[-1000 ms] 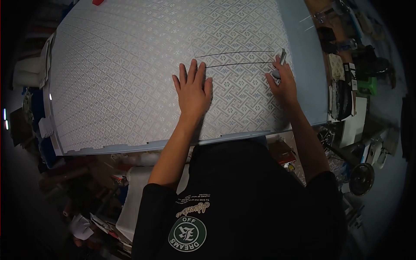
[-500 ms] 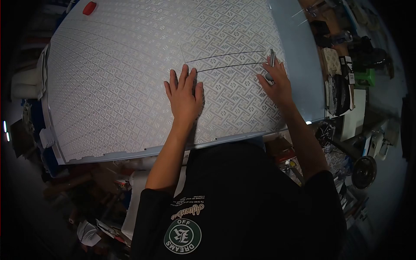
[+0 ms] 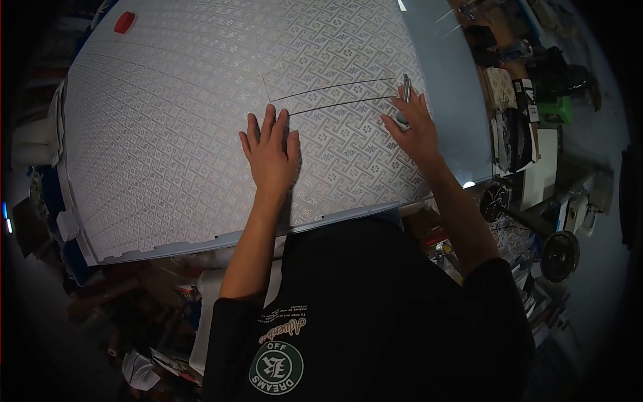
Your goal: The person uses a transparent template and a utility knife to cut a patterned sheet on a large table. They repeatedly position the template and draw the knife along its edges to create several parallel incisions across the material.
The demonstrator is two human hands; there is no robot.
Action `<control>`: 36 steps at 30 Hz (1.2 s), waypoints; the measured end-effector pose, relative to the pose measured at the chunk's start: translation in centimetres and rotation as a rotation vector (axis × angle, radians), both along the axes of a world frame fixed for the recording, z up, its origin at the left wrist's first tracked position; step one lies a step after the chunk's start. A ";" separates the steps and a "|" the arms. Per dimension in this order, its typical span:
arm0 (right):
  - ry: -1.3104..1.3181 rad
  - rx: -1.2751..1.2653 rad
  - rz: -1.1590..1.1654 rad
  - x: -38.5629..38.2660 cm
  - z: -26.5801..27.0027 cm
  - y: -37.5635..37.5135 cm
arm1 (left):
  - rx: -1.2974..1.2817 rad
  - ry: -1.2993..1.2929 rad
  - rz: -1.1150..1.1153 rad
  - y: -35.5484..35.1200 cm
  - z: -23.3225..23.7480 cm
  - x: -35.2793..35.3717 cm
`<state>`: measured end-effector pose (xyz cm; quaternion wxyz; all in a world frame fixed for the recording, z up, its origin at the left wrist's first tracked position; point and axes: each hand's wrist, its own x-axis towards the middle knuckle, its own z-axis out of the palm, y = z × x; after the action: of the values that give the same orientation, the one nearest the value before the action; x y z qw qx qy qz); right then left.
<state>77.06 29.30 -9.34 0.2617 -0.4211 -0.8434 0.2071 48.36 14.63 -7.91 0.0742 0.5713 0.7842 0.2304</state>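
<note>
My left hand (image 3: 271,159) lies palm down on a pale patterned cloth (image 3: 187,154), its fingers spread. Two thin dark lines (image 3: 335,89) run across the cloth from near its fingertips towards my right hand (image 3: 416,130). That hand is lowered onto the cloth with its fingers loosely around a slim metal tool (image 3: 406,86). The tool's shiny end sticks out past the fingertips, and a rounded grey part shows between thumb and forefinger. Its exact kind I cannot make out, since the hand partly covers it.
A red round object (image 3: 124,22) sits on the cloth at the far left. The table's grey-blue surface (image 3: 455,94) shows along the right. Beyond it, a side bench (image 3: 514,69) carries boxes and assorted items. A round dark metal dish (image 3: 560,256) stands lower right.
The whole view has shifted slightly to the left. Both hands and the metal tool keep about the same places on the cloth.
</note>
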 end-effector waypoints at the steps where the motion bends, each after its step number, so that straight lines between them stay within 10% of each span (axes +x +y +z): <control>1: 0.002 -0.001 -0.002 0.0 0.0 0.0 | 0.001 0.001 0.003 0.0 0.0 0.0; 36: -0.008 0.033 0.014 0.3 -0.5 0.1 | 0.018 -0.035 0.023 -0.1 -0.1 -0.1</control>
<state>77.37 29.45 -9.83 0.2636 -0.4117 -0.8507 0.1932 48.27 14.56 -7.97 0.0803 0.5588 0.7872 0.2483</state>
